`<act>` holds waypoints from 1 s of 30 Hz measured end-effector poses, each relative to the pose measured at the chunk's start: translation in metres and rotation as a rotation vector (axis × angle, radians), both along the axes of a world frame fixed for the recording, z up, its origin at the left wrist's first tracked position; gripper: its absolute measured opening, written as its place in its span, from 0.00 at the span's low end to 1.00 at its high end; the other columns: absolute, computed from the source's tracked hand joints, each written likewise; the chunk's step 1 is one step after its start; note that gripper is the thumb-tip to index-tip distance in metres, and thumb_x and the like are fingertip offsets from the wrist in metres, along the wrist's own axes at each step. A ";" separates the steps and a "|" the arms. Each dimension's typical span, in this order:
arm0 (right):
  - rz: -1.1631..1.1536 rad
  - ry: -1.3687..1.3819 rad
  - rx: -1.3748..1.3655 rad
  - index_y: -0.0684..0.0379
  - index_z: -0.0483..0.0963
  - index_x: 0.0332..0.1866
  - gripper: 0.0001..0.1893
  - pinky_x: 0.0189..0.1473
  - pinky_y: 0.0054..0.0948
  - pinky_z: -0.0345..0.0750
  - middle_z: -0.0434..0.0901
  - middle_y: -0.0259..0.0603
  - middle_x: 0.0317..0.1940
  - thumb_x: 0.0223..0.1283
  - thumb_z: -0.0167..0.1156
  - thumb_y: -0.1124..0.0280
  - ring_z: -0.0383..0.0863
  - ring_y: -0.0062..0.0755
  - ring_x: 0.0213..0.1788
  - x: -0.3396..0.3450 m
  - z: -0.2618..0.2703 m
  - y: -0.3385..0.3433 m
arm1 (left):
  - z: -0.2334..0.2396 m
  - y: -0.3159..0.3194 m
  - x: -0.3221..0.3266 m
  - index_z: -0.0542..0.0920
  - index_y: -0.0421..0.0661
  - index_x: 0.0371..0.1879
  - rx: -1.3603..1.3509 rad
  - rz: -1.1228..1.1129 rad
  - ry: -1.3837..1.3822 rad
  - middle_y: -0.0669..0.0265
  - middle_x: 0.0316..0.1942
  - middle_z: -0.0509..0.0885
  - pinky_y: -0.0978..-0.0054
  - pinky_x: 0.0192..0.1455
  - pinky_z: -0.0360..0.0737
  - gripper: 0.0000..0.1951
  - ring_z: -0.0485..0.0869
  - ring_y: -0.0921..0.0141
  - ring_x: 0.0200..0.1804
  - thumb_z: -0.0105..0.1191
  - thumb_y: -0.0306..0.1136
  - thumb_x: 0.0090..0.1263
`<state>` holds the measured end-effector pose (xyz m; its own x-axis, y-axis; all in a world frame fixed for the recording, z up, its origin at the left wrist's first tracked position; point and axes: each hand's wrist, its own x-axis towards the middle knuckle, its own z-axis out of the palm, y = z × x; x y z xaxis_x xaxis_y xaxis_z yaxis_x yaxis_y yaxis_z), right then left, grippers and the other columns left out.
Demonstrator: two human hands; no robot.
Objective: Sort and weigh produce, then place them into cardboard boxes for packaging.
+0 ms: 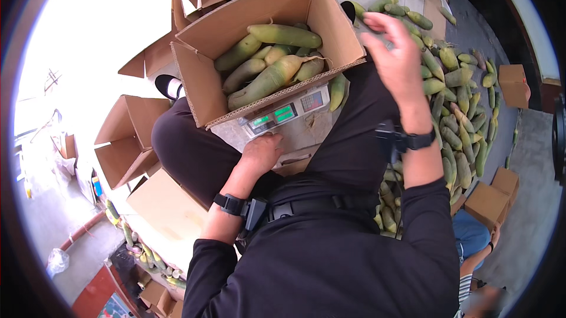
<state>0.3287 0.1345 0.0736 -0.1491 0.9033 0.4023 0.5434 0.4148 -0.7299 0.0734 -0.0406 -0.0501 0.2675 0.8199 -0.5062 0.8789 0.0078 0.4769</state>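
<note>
An upright cardboard box [201, 81] with its top uncovered stands on a digital weighing scale [311, 101] between my knees. Several large green radishes [269, 80] lie loosely piled in it, one with a long thin root near the right wall. The scale's panel has lit green displays and a keypad. At the panel's front edge rests my left hand [261, 152], loosely curled, its fingertips partly hidden. My right hand [391, 50], slightly blurred, is raised beyond the box's right wall with thumb and fingers apart and nothing between them.
A big heap of green radishes [460, 127] spreads over the floor to my right. Beyond it, a person in a blue garment [471, 236] is beside cardboard boxes [486, 205]. To my left stand an open box [132, 136] and a closed carton [170, 207]. More radishes [150, 256] lie behind these.
</note>
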 end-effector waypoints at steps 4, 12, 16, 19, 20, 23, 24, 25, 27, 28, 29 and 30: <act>-0.298 0.027 -0.149 0.59 0.77 0.52 0.15 0.48 0.26 0.76 0.82 0.39 0.44 0.58 0.62 0.74 0.81 0.26 0.45 0.102 -0.027 -0.020 | 0.004 0.009 0.010 0.78 0.47 0.52 -0.057 -0.036 -0.021 0.53 0.45 0.82 0.59 0.51 0.79 0.18 0.81 0.54 0.49 0.57 0.37 0.63; -0.727 -0.183 -0.444 0.63 0.78 0.48 0.15 0.45 0.30 0.78 0.84 0.45 0.38 0.56 0.63 0.70 0.84 0.34 0.40 0.258 -0.148 -0.130 | -0.001 0.004 0.007 0.79 0.44 0.51 -0.033 -0.019 -0.073 0.55 0.38 0.84 0.62 0.44 0.79 0.18 0.84 0.58 0.38 0.59 0.32 0.61; -0.826 -0.135 -0.654 0.62 0.81 0.40 0.10 0.45 0.35 0.79 0.85 0.47 0.33 0.53 0.63 0.69 0.85 0.41 0.40 0.305 -0.218 -0.211 | -0.004 0.008 0.009 0.79 0.44 0.51 -0.108 0.008 -0.052 0.54 0.38 0.83 0.61 0.47 0.78 0.18 0.82 0.56 0.43 0.59 0.32 0.61; -0.807 -0.465 -0.841 0.60 0.82 0.30 0.05 0.41 0.40 0.80 0.84 0.48 0.30 0.49 0.61 0.72 0.84 0.47 0.39 0.319 -0.260 -0.268 | -0.015 0.010 0.012 0.79 0.44 0.51 -0.097 -0.007 -0.058 0.55 0.38 0.83 0.61 0.47 0.78 0.18 0.82 0.57 0.42 0.59 0.32 0.61; -0.551 -0.830 -0.941 0.60 0.81 0.29 0.05 0.39 0.40 0.80 0.84 0.48 0.33 0.48 0.60 0.72 0.84 0.48 0.37 0.322 -0.269 -0.283 | -0.017 0.010 0.013 0.79 0.44 0.51 -0.089 -0.009 -0.067 0.55 0.38 0.83 0.61 0.47 0.78 0.18 0.82 0.57 0.42 0.59 0.32 0.61; -0.076 -1.167 -1.017 0.61 0.81 0.33 0.07 0.36 0.40 0.80 0.84 0.47 0.35 0.49 0.61 0.72 0.85 0.46 0.34 0.298 -0.295 -0.299 | -0.015 0.006 0.005 0.79 0.44 0.51 -0.123 0.018 0.001 0.55 0.38 0.83 0.62 0.47 0.78 0.18 0.82 0.58 0.41 0.59 0.32 0.61; 0.087 -1.171 -1.017 0.62 0.81 0.37 0.10 0.33 0.40 0.81 0.84 0.47 0.35 0.51 0.61 0.71 0.85 0.44 0.32 0.287 -0.302 -0.299 | -0.013 0.004 0.001 0.79 0.44 0.51 -0.121 0.033 0.020 0.55 0.38 0.83 0.62 0.47 0.78 0.18 0.82 0.58 0.41 0.59 0.32 0.61; 0.087 -1.170 -1.015 0.62 0.81 0.37 0.10 0.33 0.40 0.81 0.84 0.47 0.35 0.51 0.61 0.71 0.85 0.44 0.32 0.288 -0.316 -0.307 | -0.013 0.005 0.004 0.79 0.44 0.51 -0.136 0.041 0.024 0.55 0.38 0.83 0.62 0.47 0.78 0.18 0.83 0.58 0.41 0.59 0.32 0.61; -1.006 0.143 -1.352 0.58 0.79 0.35 0.10 0.30 0.37 0.78 0.82 0.40 0.32 0.50 0.64 0.65 0.84 0.39 0.33 0.285 -0.350 -0.324 | -0.013 0.006 0.009 0.79 0.44 0.51 -0.154 0.054 0.035 0.55 0.38 0.83 0.62 0.47 0.78 0.17 0.83 0.58 0.41 0.59 0.32 0.61; -1.123 0.207 -1.333 0.60 0.78 0.41 0.14 0.31 0.36 0.78 0.81 0.40 0.33 0.55 0.62 0.61 0.83 0.37 0.35 0.276 -0.362 -0.323 | -0.011 0.005 0.008 0.79 0.44 0.50 -0.146 0.048 0.045 0.55 0.38 0.83 0.62 0.47 0.78 0.17 0.83 0.58 0.41 0.59 0.32 0.62; -1.085 0.215 -1.349 0.60 0.78 0.41 0.14 0.31 0.36 0.78 0.81 0.40 0.33 0.55 0.62 0.61 0.83 0.37 0.35 0.270 -0.372 -0.322 | -0.009 0.004 0.007 0.79 0.44 0.50 -0.138 0.044 0.057 0.55 0.38 0.83 0.62 0.47 0.78 0.17 0.83 0.58 0.41 0.59 0.32 0.62; -1.035 0.247 -1.362 0.62 0.77 0.44 0.17 0.32 0.36 0.78 0.81 0.42 0.35 0.55 0.62 0.61 0.83 0.37 0.35 0.274 -0.385 -0.327 | -0.014 0.001 0.003 0.80 0.43 0.51 -0.106 0.036 0.052 0.55 0.36 0.84 0.65 0.44 0.79 0.17 0.83 0.59 0.38 0.59 0.31 0.62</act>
